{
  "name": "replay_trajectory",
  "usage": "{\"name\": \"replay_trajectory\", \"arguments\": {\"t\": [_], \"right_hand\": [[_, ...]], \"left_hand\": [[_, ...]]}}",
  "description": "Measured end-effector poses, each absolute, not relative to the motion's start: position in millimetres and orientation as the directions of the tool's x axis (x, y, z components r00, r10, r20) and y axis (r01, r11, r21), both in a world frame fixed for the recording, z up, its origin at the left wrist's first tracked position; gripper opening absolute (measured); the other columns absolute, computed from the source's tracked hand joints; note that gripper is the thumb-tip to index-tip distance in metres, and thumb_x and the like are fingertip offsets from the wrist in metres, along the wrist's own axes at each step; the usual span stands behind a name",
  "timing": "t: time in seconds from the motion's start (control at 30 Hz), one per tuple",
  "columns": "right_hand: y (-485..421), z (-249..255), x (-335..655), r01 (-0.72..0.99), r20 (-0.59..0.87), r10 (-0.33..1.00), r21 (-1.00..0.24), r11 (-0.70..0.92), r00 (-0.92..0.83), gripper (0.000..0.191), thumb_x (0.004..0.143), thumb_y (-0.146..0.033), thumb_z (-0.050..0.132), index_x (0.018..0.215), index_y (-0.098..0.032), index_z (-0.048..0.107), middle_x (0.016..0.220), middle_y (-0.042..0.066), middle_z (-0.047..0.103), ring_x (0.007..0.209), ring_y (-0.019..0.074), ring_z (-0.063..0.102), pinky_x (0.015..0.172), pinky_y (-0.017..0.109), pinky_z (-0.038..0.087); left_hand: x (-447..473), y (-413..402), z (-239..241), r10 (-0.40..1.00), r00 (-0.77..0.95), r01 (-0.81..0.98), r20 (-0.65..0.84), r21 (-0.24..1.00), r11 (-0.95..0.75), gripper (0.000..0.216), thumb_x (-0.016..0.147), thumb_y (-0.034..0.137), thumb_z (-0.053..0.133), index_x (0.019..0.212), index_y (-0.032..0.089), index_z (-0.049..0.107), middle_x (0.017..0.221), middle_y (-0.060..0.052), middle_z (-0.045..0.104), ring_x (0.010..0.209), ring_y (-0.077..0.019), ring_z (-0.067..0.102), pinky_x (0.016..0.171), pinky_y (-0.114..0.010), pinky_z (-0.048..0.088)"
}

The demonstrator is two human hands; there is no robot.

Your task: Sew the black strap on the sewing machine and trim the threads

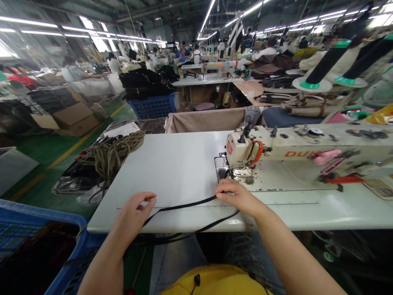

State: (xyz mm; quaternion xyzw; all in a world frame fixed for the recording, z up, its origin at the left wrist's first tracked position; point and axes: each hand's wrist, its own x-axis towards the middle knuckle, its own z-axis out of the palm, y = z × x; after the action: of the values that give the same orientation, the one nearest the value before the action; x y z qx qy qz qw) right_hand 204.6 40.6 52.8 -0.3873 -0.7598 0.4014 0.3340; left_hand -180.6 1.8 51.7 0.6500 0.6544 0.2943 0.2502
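Near the sewing machine's [244, 149] presser foot, my right hand [235, 196] is closed, pinching a narrow black strap [184, 205] between thumb and fingers. From there the strap runs left across the white table, and another length loops back below, hanging over the front edge. My left hand [135, 211] hovers over the table's left part with fingers curved and slightly apart; nothing shows between its fingertips. The strap passes just beside its thumb side and goes out of sight behind the hand. The needle area is partly covered by my right fingers.
A bundle of olive cords [115, 153] lies left of the white table [178, 164]. A blue crate [76, 223] with dark material stands at the lower left. Behind the table is a beige cloth-lined bin [205, 121]. Thread cones [325, 65] rise at the right.
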Motion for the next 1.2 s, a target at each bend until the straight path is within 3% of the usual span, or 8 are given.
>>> {"name": "replay_trajectory", "arguments": {"t": [0.1, 0.2, 0.27, 0.33, 0.4, 0.5, 0.7, 1.2], "right_hand": [[41, 52, 205, 0.315, 0.199, 0.849, -0.867, 0.385, -0.489, 0.057, 0.098, -0.073, 0.057, 0.085, -0.022, 0.078, 0.086, 0.006, 0.068, 0.092, 0.0245, 0.058, 0.087, 0.038, 0.041], [39, 53, 207, 0.307, 0.209, 0.844, -0.866, 0.394, -0.494, 0.059, 0.098, -0.075, 0.056, 0.084, -0.021, 0.078, 0.086, 0.006, 0.067, 0.091, 0.024, 0.058, 0.086, 0.038, 0.04], [37, 53, 209, 0.294, 0.224, 0.838, -0.865, 0.406, -0.498, 0.058, 0.098, -0.074, 0.056, 0.085, -0.021, 0.077, 0.085, 0.005, 0.066, 0.089, 0.0234, 0.058, 0.086, 0.038, 0.04], [35, 52, 212, 0.287, 0.241, 0.836, -0.862, 0.418, -0.493, 0.057, 0.098, -0.073, 0.057, 0.085, -0.021, 0.077, 0.084, 0.005, 0.066, 0.088, 0.0231, 0.058, 0.086, 0.038, 0.041], [33, 50, 217, 0.297, 0.247, 0.842, -0.857, 0.421, -0.481, 0.055, 0.098, -0.071, 0.058, 0.084, -0.021, 0.077, 0.083, 0.005, 0.066, 0.087, 0.0232, 0.058, 0.085, 0.038, 0.041], [33, 45, 223, 0.324, 0.235, 0.853, -0.852, 0.412, -0.465, 0.055, 0.099, -0.07, 0.058, 0.082, -0.021, 0.077, 0.083, 0.006, 0.066, 0.088, 0.0236, 0.058, 0.085, 0.038, 0.042], [34, 37, 227, 0.334, 0.231, 0.839, -0.84, 0.427, -0.493, 0.053, 0.1, -0.066, 0.06, 0.08, -0.021, 0.077, 0.081, 0.005, 0.066, 0.087, 0.0231, 0.059, 0.084, 0.037, 0.042], [36, 35, 235, 0.378, 0.16, 0.812, -0.824, 0.423, -0.561, 0.047, 0.102, -0.057, 0.059, 0.078, -0.02, 0.074, 0.079, 0.004, 0.068, 0.084, 0.0222, 0.059, 0.088, 0.037, 0.042]], "left_hand": [[-122, 1, 53, 0.975, 0.22, 0.492, -0.015, 0.865, -0.098, 0.044, 0.095, 0.05, 0.058, 0.126, 0.021, 0.07, 0.133, -0.011, 0.07, 0.114, -0.0255, 0.068, 0.102, -0.039, 0.053], [-73, -2, 50, 0.915, 0.402, 0.353, -0.045, 0.929, -0.11, 0.053, 0.096, 0.044, 0.06, 0.143, 0.02, 0.06, 0.144, -0.012, 0.065, 0.133, -0.0261, 0.059, 0.113, -0.04, 0.045], [-52, -4, 47, 0.898, 0.43, 0.35, -0.091, 0.934, -0.073, 0.05, 0.094, 0.042, 0.062, 0.138, 0.019, 0.064, 0.135, -0.012, 0.07, 0.125, -0.0268, 0.063, 0.107, -0.039, 0.048], [-42, -4, 45, 0.896, 0.422, 0.386, -0.137, 0.922, -0.041, 0.037, 0.093, 0.042, 0.062, 0.118, 0.019, 0.073, 0.113, -0.01, 0.076, 0.105, -0.0255, 0.068, 0.093, -0.036, 0.051], [-39, -5, 45, 0.904, 0.398, 0.403, -0.154, 0.915, -0.022, 0.03, 0.091, 0.043, 0.062, 0.098, 0.018, 0.076, 0.093, -0.007, 0.074, 0.088, -0.0225, 0.065, 0.081, -0.033, 0.049], [-43, -6, 45, 0.922, 0.344, 0.384, -0.177, 0.923, 0.033, 0.03, 0.086, 0.046, 0.066, 0.088, 0.018, 0.077, 0.086, -0.006, 0.069, 0.08, -0.0198, 0.06, 0.072, -0.03, 0.044], [-50, -14, 44, 0.891, 0.322, 0.353, -0.322, 0.913, 0.202, 0.038, 0.08, 0.05, 0.07, 0.086, 0.014, 0.077, 0.069, -0.001, 0.059, 0.063, -0.015, 0.05, 0.062, -0.028, 0.036], [-55, -19, 26, 0.8, 0.45, 0.23, -0.396, 0.917, 0.324, 0.041, 0.082, 0.039, 0.073, 0.111, 0.011, 0.072, 0.072, 0.0, 0.063, 0.06, -0.0129, 0.056, 0.063, -0.028, 0.043]]}}
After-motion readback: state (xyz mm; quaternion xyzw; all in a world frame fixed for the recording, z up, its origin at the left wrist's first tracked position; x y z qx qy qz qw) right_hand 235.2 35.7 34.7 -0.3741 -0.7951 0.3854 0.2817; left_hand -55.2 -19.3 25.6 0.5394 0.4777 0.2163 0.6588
